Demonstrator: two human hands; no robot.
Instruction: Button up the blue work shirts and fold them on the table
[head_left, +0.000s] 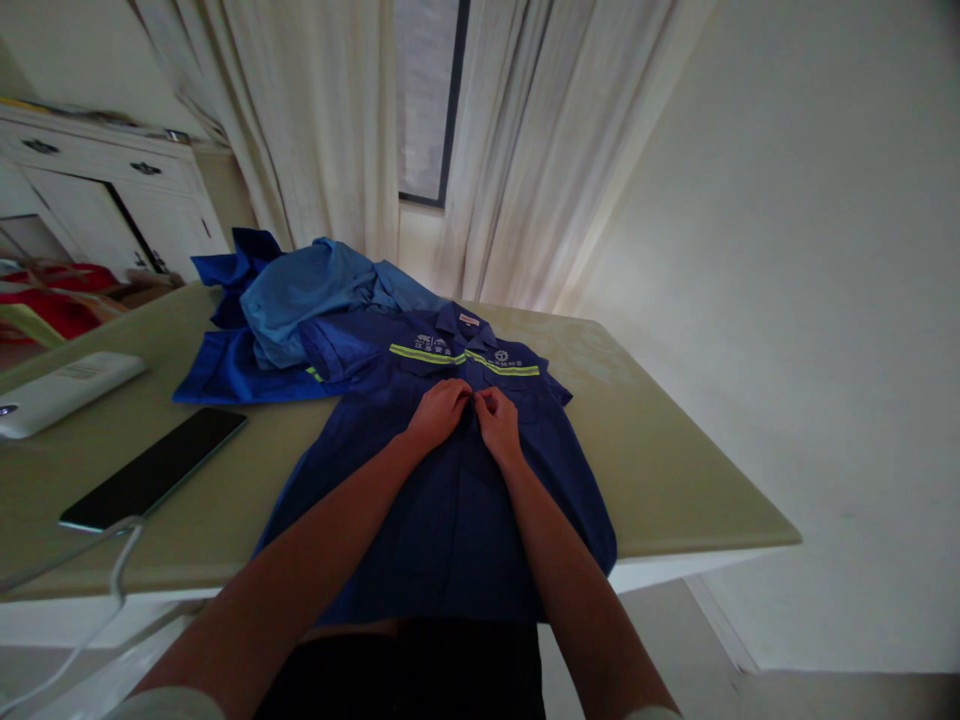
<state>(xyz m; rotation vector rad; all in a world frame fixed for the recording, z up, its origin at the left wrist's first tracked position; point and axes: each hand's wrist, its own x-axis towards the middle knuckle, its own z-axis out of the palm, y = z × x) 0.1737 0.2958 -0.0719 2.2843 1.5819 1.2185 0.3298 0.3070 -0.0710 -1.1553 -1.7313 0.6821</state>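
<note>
A dark blue short-sleeved work shirt (495, 520) lies front up, its collar at the far end and its hem hanging over the near table edge. Yellow-green reflective strips and white printing cross the chest. My left hand (442, 408) and my right hand (496, 418) meet at the front placket just below the strips. Both pinch the shirt's fabric there, fingertips almost touching. Whether a button sits between the fingers is too small to tell.
Crumpled light blue and bright blue garments (307, 295) lie at the back left of the table (675, 470). A black smartphone (157, 468), a white device (71, 392) and a white cable (120, 570) are at the left. Curtains (330, 130) hang behind, and a wall stands at the right.
</note>
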